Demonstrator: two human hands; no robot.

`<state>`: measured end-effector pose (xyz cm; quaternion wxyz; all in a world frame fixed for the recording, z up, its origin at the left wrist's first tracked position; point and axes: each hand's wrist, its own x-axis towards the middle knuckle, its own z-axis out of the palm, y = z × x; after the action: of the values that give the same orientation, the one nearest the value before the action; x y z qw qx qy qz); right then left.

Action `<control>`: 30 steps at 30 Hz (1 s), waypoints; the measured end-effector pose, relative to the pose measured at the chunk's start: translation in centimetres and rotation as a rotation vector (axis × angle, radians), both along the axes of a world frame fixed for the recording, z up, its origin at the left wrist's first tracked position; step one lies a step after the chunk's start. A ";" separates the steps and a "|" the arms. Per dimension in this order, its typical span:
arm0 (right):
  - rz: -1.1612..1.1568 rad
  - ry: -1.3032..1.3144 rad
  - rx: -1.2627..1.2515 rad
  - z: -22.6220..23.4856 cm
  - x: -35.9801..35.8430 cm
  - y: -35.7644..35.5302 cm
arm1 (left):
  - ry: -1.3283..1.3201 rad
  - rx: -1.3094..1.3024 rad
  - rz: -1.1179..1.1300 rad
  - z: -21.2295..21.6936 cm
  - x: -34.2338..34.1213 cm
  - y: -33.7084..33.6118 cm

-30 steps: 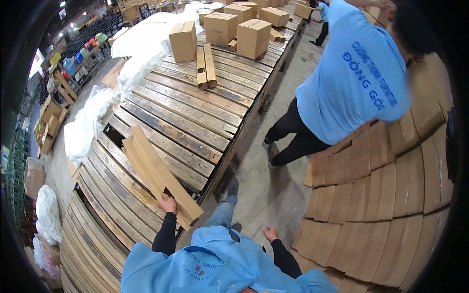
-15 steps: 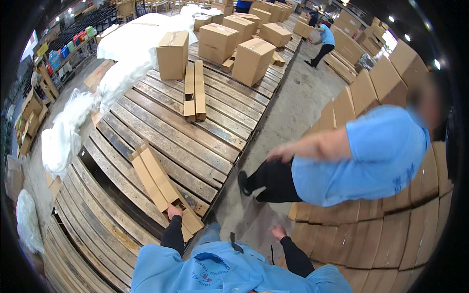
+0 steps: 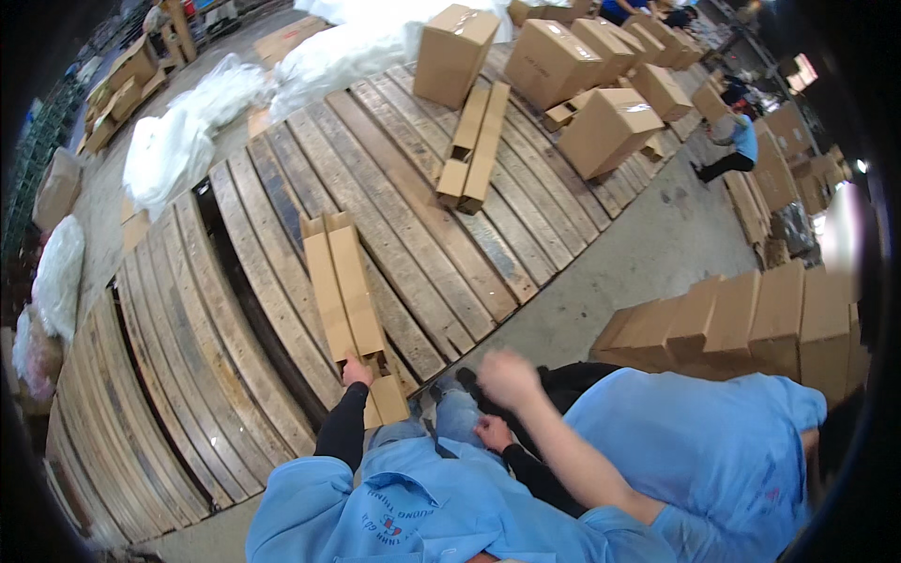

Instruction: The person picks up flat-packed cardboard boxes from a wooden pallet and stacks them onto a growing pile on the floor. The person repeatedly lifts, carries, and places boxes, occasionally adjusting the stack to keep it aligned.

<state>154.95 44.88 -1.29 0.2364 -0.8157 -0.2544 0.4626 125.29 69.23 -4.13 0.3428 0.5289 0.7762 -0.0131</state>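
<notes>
- My left hand (image 3: 356, 372) grips the near end of a long flat-folded cardboard box (image 3: 343, 302); fingers curled over its edge, closed on it.
- That box lies lengthwise on the wooden pallets (image 3: 235, 310), flaps at both ends, far end pointing away from me, near end approx. at the pallet edge just above my knee.
- My right hand (image 3: 492, 433) is low by my knee, holding nothing I can see; fingers look loosely bent, but can't tell how far open, too small.
- A co-worker in a blue shirt (image 3: 713, 441) leans in at my right, bare arm stretched across, blurred fist (image 3: 508, 379) just above my right hand.
- Second folded box (image 3: 474, 145) lies further out on the pallets, well apart from mine.
- Beyond it, several made-up cartons (image 3: 610, 129) stand on the pallets.
- Row of flat cardboard (image 3: 751, 314) stacked on edge at right, on the concrete floor (image 3: 648, 244).
- White plastic bags (image 3: 169, 150) at left of the pallets.
- Another person (image 3: 737, 145) crouches far off, upper right.
</notes>
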 end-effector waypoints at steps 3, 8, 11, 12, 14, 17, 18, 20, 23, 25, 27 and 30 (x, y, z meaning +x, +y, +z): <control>0.062 -0.007 0.045 -3.9 1.2 1.8 | 0.049 0.079 -0.075 1.1 0.5 0.1; -0.015 0.069 0.090 -1.3 2.3 11.1 | 0.053 0.107 -0.143 1.5 0.3 1.1; -0.048 0.087 0.124 1.5 3.7 14.6 | 0.033 0.133 -0.157 1.4 1.7 3.0; -0.071 0.093 0.138 1.6 4.5 15.0 | 0.027 0.156 -0.168 1.3 2.3 3.8; -0.124 0.105 0.103 0.1 5.6 15.3 | 0.018 0.181 -0.191 1.3 3.7 5.5; -0.131 0.055 0.024 -1.4 7.5 16.5 | 0.026 0.173 -0.225 1.1 6.4 8.4; -0.118 0.018 0.012 -1.9 7.9 17.3 | 0.016 0.162 -0.233 1.0 7.1 9.5; -0.039 -0.104 0.033 0.4 8.2 20.8 | 0.001 0.133 -0.228 -0.5 7.7 10.6; 0.054 -0.138 0.157 0.3 10.2 27.9 | 0.087 0.075 -0.143 -1.6 10.3 12.1; 0.182 -0.248 0.259 -0.4 12.0 34.4 | 0.137 0.079 -0.209 -2.0 11.3 12.6; 0.278 -0.317 0.440 0.6 13.5 41.7 | 0.160 0.052 -0.251 -3.7 10.5 12.4; 0.347 -0.411 0.576 0.9 15.6 52.8 | 0.236 0.104 -0.293 -3.0 11.9 12.6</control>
<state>170.52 97.72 -0.42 0.3181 -0.7363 -0.5501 0.2326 137.24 81.81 -7.08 0.2159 0.6483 0.7252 -0.0847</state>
